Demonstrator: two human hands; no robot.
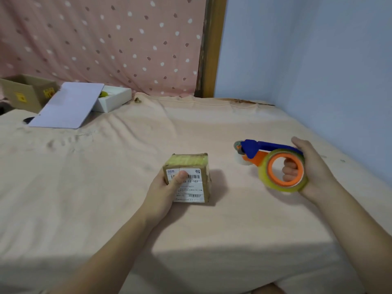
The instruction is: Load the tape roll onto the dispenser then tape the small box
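Note:
A small brown cardboard box (191,166) with a white shipping label rests on the bed, yellowish tape across its far top face. My left hand (164,193) grips its near left side, thumb pressed on the label. To the right, my right hand (308,166) holds a blue and orange tape dispenser (254,150). A clear yellowish tape roll (265,166) sits on the dispenser's orange hub, and my fingers show through the hub's hole. The dispenser's cutter end points left, a short way from the box.
A peach sheet (106,187) covers the bed. At the back left lie a white box (115,99) with its lid (67,106) leaning on it and a brown carton (25,91). A blue wall (318,71) bounds the right side, a dotted pink curtain (106,39) the back.

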